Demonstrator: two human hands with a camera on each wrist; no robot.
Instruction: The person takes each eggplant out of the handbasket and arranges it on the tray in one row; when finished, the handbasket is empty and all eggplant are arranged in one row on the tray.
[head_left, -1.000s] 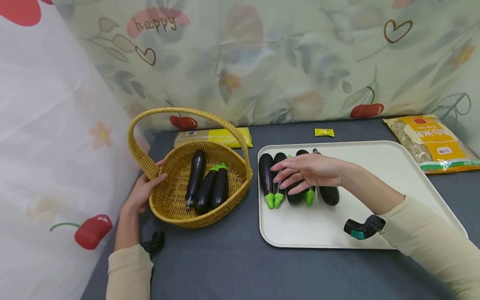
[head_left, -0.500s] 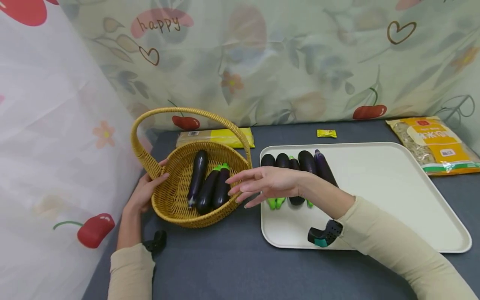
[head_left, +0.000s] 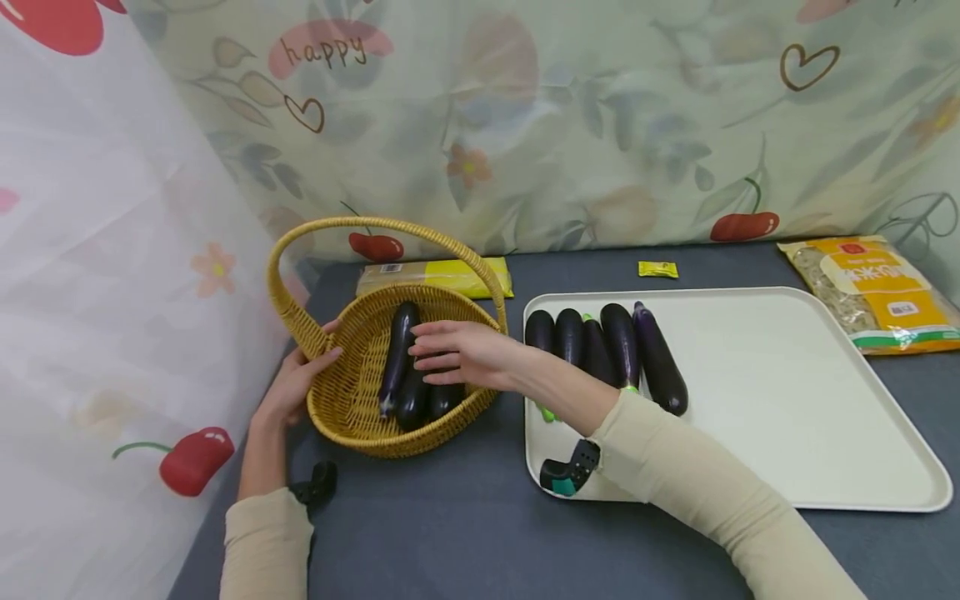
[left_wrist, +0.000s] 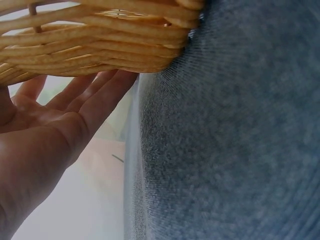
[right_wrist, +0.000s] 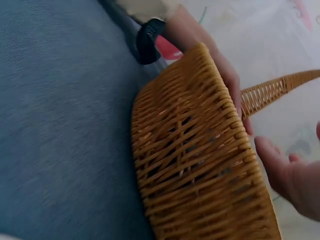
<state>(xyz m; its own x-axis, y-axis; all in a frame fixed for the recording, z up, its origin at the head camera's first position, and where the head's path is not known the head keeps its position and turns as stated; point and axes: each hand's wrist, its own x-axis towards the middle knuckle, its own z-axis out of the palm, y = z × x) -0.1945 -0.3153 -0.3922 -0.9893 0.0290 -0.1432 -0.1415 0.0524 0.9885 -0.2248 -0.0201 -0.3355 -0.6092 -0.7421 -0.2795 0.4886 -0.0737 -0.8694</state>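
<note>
A wicker basket [head_left: 360,400] with a tall arched handle stands on the left of the table. Inside it lie several dark eggplants [head_left: 397,358], partly covered by my right hand. My left hand [head_left: 288,387] holds the basket's left rim by the handle's base, thumb over the edge; in the left wrist view its fingers [left_wrist: 100,97] lie against the outer wall. My right hand [head_left: 472,354] hovers over the basket with fingers extended, holding nothing. On the white tray [head_left: 795,400] at the right, several more eggplants [head_left: 660,358] lie side by side, some hidden behind my right forearm.
Behind the basket lies a yellow packet [head_left: 465,277]. A small yellow wrapped piece [head_left: 657,269] sits beyond the tray's back edge. An orange-and-clear bag [head_left: 877,292] lies at the tray's back right corner. Patterned cloth hangs behind and on the left.
My right hand has moved left from above the tray's eggplants to over the basket, empty throughout. My left hand keeps its hold on the rim. The head view has shifted slightly.
</note>
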